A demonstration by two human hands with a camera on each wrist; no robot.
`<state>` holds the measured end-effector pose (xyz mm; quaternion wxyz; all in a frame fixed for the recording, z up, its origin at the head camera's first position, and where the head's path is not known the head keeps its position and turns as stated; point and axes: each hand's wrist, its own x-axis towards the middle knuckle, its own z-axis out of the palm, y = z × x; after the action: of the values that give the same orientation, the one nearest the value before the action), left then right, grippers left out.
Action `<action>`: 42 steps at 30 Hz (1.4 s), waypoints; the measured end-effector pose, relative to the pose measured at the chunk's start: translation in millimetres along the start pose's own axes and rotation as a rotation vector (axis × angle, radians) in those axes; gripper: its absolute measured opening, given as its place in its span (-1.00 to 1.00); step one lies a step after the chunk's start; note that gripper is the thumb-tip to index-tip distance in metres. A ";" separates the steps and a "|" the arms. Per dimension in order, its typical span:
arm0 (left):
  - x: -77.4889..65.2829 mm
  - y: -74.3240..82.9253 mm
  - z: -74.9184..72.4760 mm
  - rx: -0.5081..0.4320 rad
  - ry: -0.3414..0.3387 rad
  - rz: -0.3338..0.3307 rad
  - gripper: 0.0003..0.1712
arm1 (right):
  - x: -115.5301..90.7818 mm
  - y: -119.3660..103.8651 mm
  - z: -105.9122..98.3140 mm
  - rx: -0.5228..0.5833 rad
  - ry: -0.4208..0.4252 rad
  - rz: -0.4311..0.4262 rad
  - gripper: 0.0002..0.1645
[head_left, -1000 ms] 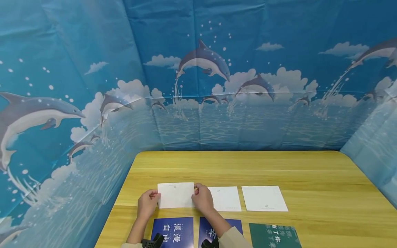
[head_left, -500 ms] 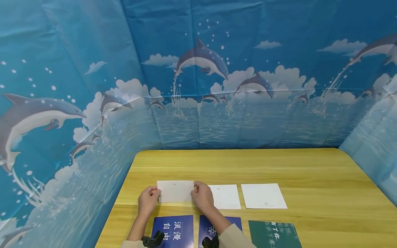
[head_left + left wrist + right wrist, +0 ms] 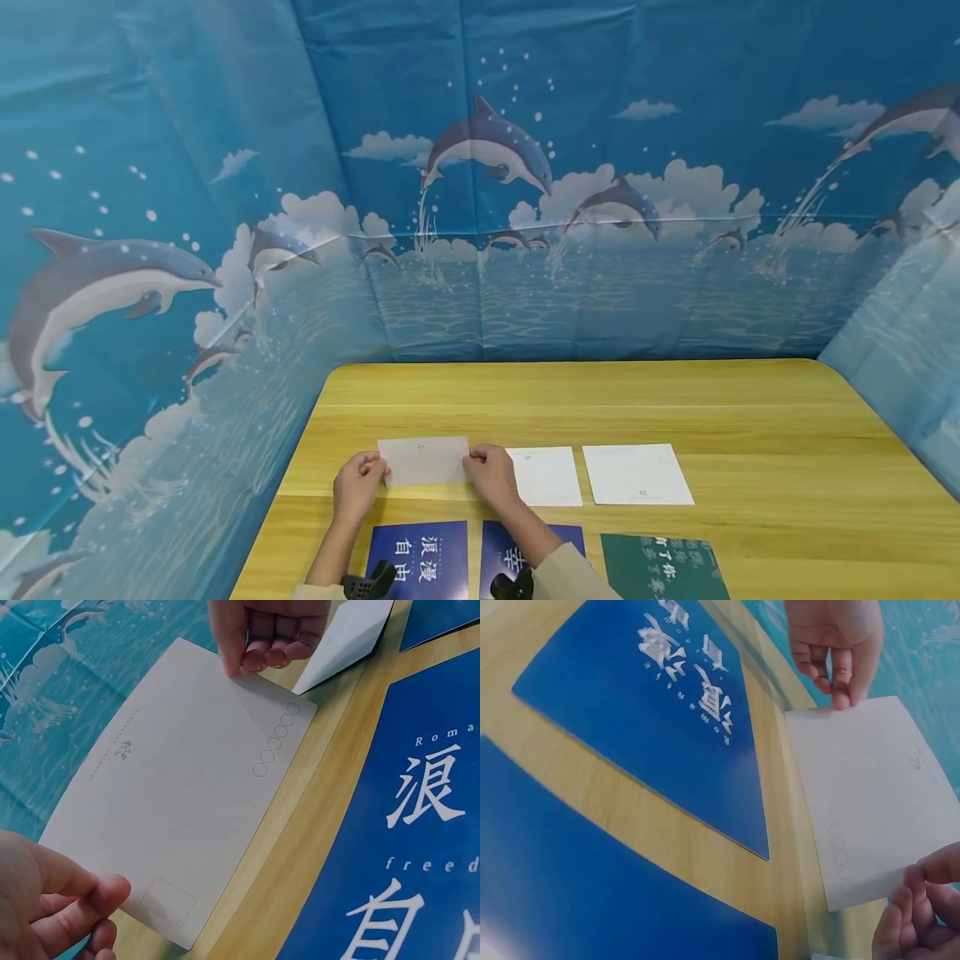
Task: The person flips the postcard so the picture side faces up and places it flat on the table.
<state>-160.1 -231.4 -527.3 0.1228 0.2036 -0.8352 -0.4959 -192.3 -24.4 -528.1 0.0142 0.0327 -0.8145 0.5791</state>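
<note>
Fingers (image 3: 84, 909) of the left hand (image 3: 356, 487) and right hand (image 3: 492, 480) pinch opposite ends of a white card (image 3: 423, 463). A blue card (image 3: 452, 562) lies near it.

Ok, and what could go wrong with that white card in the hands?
The left hand and right hand pinch the white card only near its ends, so it might bend or slip. The right hand also looks close to the neighbouring card and could nudge it. If dropped, the white card might land on the blue card.
</note>
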 end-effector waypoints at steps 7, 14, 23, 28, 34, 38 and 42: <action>-0.7 -2.9 -1.6 -0.012 -0.025 -0.004 -0.74 | 0.0 0.8 -2.6 0.176 -0.057 0.136 -0.80; -4.9 -4.3 -1.8 -0.023 0.008 0.003 -0.69 | 0.4 1.6 -4.0 0.287 -0.108 0.199 -0.72; -5.8 -3.9 -8.2 -0.092 -0.026 0.011 -0.71 | -0.6 3.1 -7.9 0.366 -0.163 0.217 -0.73; -6.6 -6.7 -10.9 -0.143 -0.074 -0.007 -0.70 | -1.3 4.3 -8.1 0.337 -0.163 0.182 -0.75; -6.6 -10.7 -8.1 -0.090 -0.027 -0.012 -0.71 | -2.9 6.7 -7.8 0.272 -0.165 0.159 -0.76; -6.8 -8.2 -7.5 -0.035 -0.010 -0.012 -0.73 | -3.2 7.7 -7.6 0.208 -0.166 0.119 -0.77; -6.2 -5.7 -7.8 0.026 -0.019 0.011 -0.74 | -3.8 7.8 -5.7 0.048 -0.155 0.049 -0.77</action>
<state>-150.2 -237.1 -528.6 0.1150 0.1961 -0.8436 -0.4864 -189.2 -16.3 -533.8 -0.0638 0.0581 -0.7997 0.5941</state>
